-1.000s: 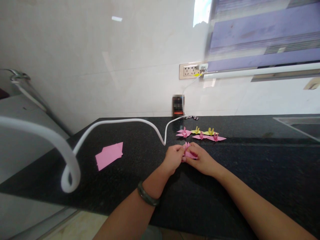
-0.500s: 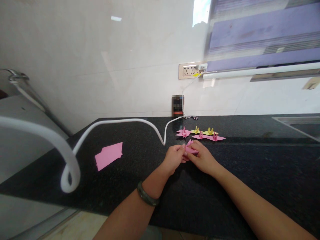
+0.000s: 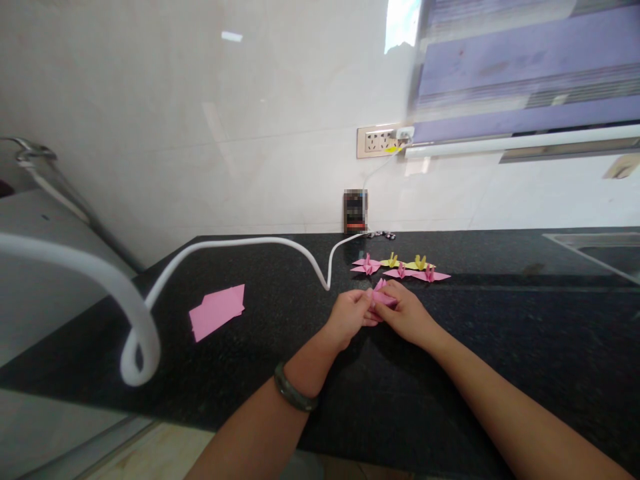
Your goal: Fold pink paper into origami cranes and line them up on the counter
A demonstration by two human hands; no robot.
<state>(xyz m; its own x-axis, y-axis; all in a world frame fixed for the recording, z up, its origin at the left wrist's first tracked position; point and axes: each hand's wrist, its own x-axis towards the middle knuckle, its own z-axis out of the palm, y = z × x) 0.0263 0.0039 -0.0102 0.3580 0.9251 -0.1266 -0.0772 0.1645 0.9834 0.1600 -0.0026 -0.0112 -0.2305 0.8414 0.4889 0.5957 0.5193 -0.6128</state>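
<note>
A small piece of folded pink origami paper (image 3: 384,298) is pinched between both hands above the dark countertop (image 3: 280,280). My left hand (image 3: 353,315) grips its left end, with the thumb on top and the fingers beneath. From the right, my right hand (image 3: 407,313) closes on the same paper, its thumb pressed against the near side. Fingers cover part of the folds. Just behind the hands stand several paper cranes, among them a pink crane (image 3: 431,275) and a yellow crane (image 3: 420,263).
Pink paper sheets (image 3: 219,311) lie to the left. A thick white cable (image 3: 270,242) curves over the counter's left side. A phone-like device (image 3: 355,212), partly blurred out, leans on the wall below a socket panel (image 3: 383,141). At far right is a sink edge (image 3: 590,253).
My right thumb has shifted slightly along the folded paper, and less of the pink shows now. Both hands keep their hold in nearly the same place.
</note>
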